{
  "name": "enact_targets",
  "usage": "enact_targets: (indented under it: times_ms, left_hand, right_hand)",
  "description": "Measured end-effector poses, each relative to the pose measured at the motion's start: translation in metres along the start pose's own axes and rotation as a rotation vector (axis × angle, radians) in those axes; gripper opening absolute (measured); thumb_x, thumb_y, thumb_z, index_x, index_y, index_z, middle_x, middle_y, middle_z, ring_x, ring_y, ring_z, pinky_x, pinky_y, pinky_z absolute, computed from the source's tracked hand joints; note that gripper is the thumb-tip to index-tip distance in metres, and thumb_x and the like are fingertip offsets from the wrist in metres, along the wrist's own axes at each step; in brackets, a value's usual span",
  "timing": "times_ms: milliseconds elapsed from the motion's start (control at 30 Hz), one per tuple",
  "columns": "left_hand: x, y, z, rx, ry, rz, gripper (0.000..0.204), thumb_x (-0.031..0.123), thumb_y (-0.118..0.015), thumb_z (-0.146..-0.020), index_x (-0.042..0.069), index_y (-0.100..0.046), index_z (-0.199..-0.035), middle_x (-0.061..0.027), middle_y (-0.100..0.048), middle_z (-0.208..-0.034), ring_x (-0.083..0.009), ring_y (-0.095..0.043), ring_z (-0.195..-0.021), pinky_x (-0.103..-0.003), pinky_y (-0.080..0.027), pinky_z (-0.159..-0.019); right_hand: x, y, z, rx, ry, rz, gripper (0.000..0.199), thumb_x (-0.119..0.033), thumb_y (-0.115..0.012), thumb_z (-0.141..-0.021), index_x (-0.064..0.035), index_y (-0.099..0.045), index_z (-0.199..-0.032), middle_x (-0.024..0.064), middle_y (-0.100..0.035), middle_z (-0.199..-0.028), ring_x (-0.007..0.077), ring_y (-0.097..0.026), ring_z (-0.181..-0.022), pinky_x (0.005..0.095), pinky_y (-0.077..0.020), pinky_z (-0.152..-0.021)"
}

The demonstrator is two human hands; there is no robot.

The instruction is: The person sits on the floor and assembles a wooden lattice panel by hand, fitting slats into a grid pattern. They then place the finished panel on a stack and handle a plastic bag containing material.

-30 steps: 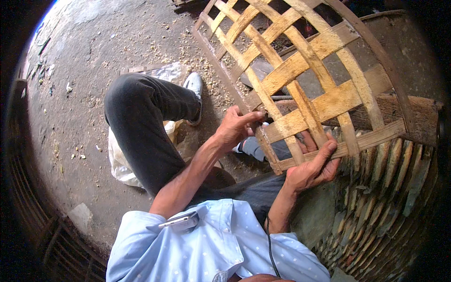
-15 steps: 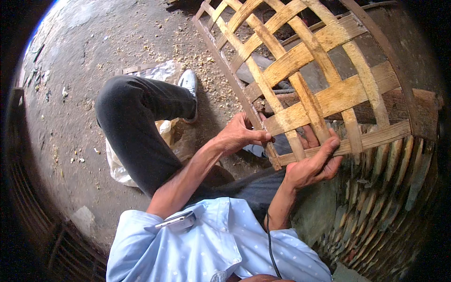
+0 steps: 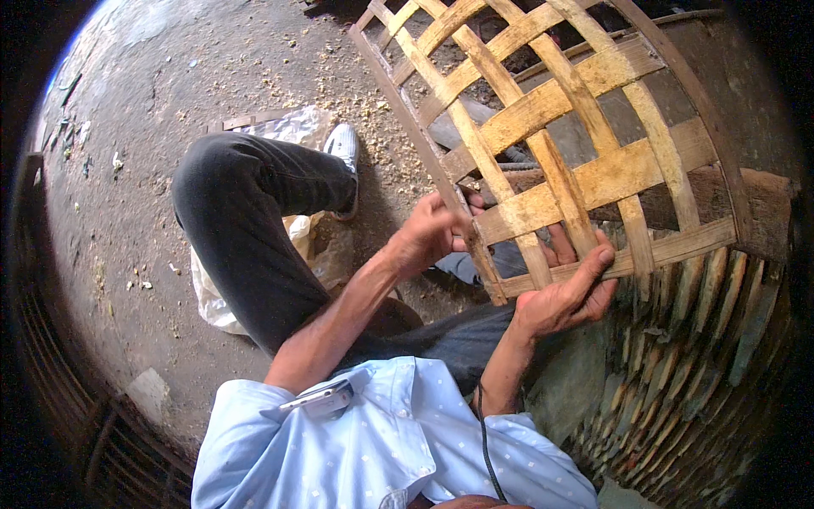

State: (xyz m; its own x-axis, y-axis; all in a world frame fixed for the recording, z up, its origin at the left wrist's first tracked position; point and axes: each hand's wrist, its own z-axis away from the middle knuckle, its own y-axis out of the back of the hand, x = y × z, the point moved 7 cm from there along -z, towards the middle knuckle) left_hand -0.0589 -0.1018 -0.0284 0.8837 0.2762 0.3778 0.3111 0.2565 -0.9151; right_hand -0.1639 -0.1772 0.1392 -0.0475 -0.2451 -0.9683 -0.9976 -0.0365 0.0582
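A lattice panel [image 3: 610,174] of woven pale bamboo strips, edged with dark wooden rails, stands tilted before me on the right. My right hand [image 3: 564,293] is closed round its near rail, thumb on top and fingers behind, some showing through the gaps. My left hand [image 3: 428,233] is at the left rail near the bottom corner. Its fingertips reach behind that rail and show partly through an opening. Blur and the rail hide whether this hand grips.
A thick wooden beam [image 3: 755,208] lies behind the panel. Stacked thin slats [image 3: 678,356] fill the lower right. Clear plastic sheeting [image 3: 216,297] lies under my bent leg [image 3: 246,195]. Debris is scattered over the grey floor [image 3: 127,220]. A phone-like device [image 3: 322,397] rests on my shirt.
My left thumb has come off the panel's face, and the left hand has shifted slightly up and back along the rail. The right hand stays in place; the panel has barely moved.
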Motion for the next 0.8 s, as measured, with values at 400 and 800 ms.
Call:
enact_targets:
  times_ms: [400,800]
  left_hand:
    - [-0.001,0.004,0.001,0.110,0.024,-0.116,0.036,0.034,-0.060,-0.091,0.005,-0.060,-0.113,-0.0072,-0.061,-0.100,-0.0165,-0.065,-0.086,-0.036,-0.059,-0.073]
    - [0.015,0.004,-0.004,0.192,0.023,-0.435,0.052,0.044,-0.065,-0.092,-0.001,-0.058,-0.118,-0.0104,-0.066,-0.106,-0.0195,-0.069,-0.087,-0.040,-0.063,-0.072]
  right_hand:
    - [0.003,-0.003,0.002,0.002,-0.031,-0.013,0.044,-0.035,-0.057,-0.099,0.0046,-0.055,-0.117,0.0245,-0.064,-0.106,0.0319,-0.070,-0.087,0.0398,-0.0606,-0.067]
    - [0.003,0.004,-0.004,-0.017,-0.016,-0.036,0.044,-0.036,-0.059,-0.098,0.0052,-0.056,-0.115,0.0239,-0.063,-0.107,0.0315,-0.070,-0.085,0.0393,-0.0599,-0.064]
